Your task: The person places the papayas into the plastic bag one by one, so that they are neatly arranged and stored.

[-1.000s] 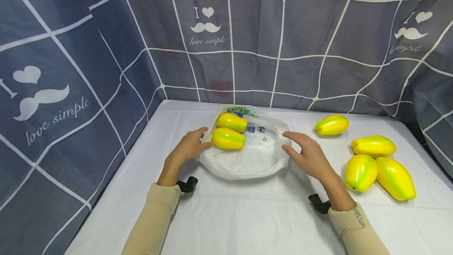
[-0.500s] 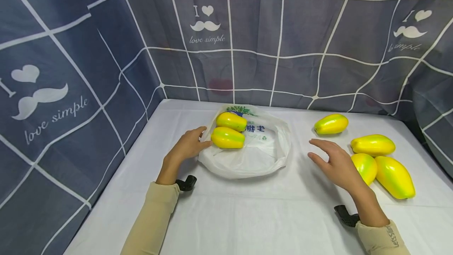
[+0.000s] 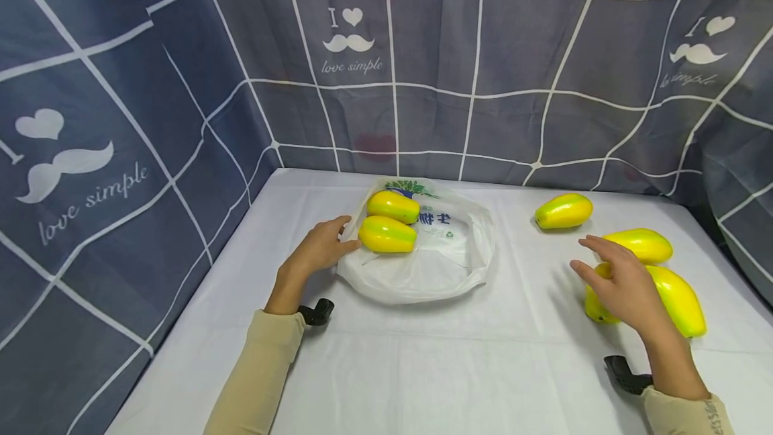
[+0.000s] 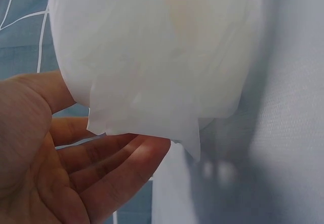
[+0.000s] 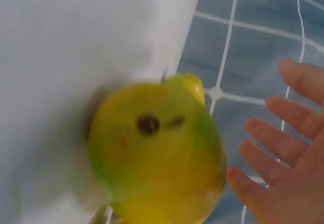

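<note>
A white plastic bag (image 3: 423,280) with printing lies with its mouth open; two yellow-green papayas (image 3: 388,234) are inside at its left. My left hand (image 3: 317,247) holds the bag's left rim, fingers curled at its edge in the left wrist view, where the bag hides part of them. On the right, my right hand (image 3: 625,284) hovers over a papaya (image 3: 594,304), its fingers spread and holding nothing. In the right wrist view that papaya (image 5: 157,153) sits beside the fingertips, apart from them. Another papaya (image 3: 679,301) is partly hidden behind the hand.
One papaya (image 3: 563,211) lies alone at the back right, and another papaya (image 3: 643,246) lies just beyond my right hand. White cloth covers the table (image 3: 447,368). A dark grid-patterned curtain (image 3: 435,39) stands behind and at the left.
My right hand has left the bag's right rim and moved right, over the papayas. The left hand has stayed at the left rim, and the two papayas in the bag have not moved.
</note>
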`<state>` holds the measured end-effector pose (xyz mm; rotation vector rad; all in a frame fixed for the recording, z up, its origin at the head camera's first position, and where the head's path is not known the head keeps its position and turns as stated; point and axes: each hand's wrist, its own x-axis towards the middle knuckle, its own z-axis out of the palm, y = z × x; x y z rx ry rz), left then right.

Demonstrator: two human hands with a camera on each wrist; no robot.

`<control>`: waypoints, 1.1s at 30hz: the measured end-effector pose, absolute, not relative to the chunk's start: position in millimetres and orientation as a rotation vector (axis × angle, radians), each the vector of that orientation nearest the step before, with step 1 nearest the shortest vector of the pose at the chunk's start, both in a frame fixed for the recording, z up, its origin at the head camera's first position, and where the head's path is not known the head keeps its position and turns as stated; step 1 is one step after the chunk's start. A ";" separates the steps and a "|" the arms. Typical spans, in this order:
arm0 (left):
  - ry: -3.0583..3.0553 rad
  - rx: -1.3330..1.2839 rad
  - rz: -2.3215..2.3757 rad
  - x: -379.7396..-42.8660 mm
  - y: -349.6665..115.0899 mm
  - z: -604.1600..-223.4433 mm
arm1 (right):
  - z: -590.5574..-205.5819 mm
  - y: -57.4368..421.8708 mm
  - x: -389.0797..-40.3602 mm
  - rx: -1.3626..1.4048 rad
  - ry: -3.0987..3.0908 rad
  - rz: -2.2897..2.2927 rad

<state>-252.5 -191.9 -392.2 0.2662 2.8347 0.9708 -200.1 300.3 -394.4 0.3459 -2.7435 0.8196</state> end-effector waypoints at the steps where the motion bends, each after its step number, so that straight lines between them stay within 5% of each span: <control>1: 2.833 0.265 0.973 -252.6 -191.9 -391.9 | -394.1 303.8 -200.8 0.323 -2.756 0.831; 15: 2.831 0.261 0.971 -253.0 -192.3 -391.4 | -400.0 328.0 -201.2 0.030 -2.939 0.779; 33: 2.821 0.249 0.973 -255.4 -193.2 -395.2 | -406.0 324.1 -202.0 0.058 -2.969 0.859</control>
